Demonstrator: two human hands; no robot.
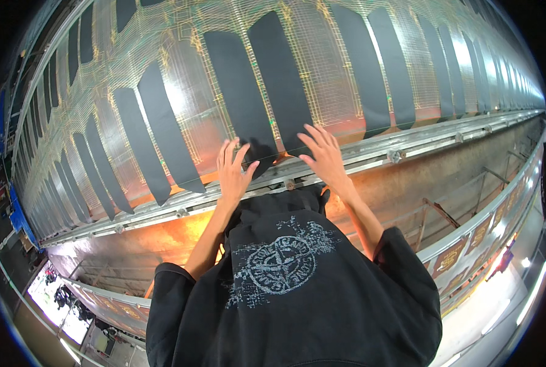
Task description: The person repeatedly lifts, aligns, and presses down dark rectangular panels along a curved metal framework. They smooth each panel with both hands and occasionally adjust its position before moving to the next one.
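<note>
A long sloping table (328,92) stretches in front of me, with dark grey cut fabric panels laid on it in pairs. My left hand (233,171) has its fingers spread beside the lower end of one panel (239,85). Its thumb is over that end, where a shadow falls. Fingers apart, my right hand (323,150) is at the lower end of the neighbouring panel (282,79). Whether either hand presses on the cloth I cannot tell. Neither grips anything.
A metal rail (371,145) with small knobs (396,156) runs along the table's near edge. Below it, orange light falls on a metal surface (371,189). More fabric panels (153,128) lie along both sides. Yellow and green lines cover the tabletop.
</note>
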